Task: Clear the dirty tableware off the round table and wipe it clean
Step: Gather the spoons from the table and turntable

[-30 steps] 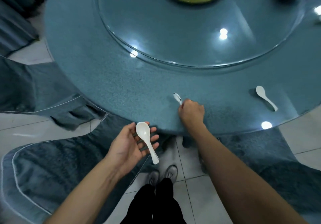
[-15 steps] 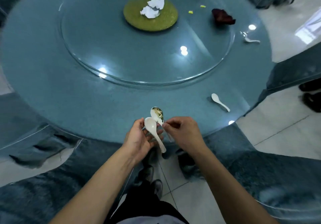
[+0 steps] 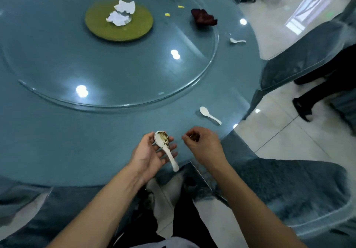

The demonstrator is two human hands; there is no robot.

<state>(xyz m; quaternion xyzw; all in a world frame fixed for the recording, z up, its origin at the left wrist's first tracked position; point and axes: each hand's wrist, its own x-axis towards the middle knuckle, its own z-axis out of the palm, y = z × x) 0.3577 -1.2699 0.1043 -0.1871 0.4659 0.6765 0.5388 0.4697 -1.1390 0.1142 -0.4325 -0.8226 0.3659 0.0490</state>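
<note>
The tabletop (image 3: 57, 132) is spreading away from both grips, its glass turntable (image 3: 192, 78) lying beyond them with a green mat (image 3: 138, 28), crumpled tissues (image 3: 121, 14) and a dark red cloth (image 3: 204, 17) on it.

The collecting step is under way. The left hand (image 3: 152, 156) is lying palm up over the near edge, its grip cradling stacked soup spoons (image 3: 164, 145) across loosely curled fingers, the top bowl smeared with dark residue. The right hand (image 3: 202, 143) is hovering just beside that grip, fingers curled, holding nothing I can make out.

A clean-looking white spoon (image 3: 210, 115) is lying near, beyond and to the right of the right grip; a farther spoon (image 3: 237, 40) is sitting well beyond it. Likely next: the right hand is going to need to reach out, pinch the near handle and add it to the stack. Wiping is not yet begun.
</note>
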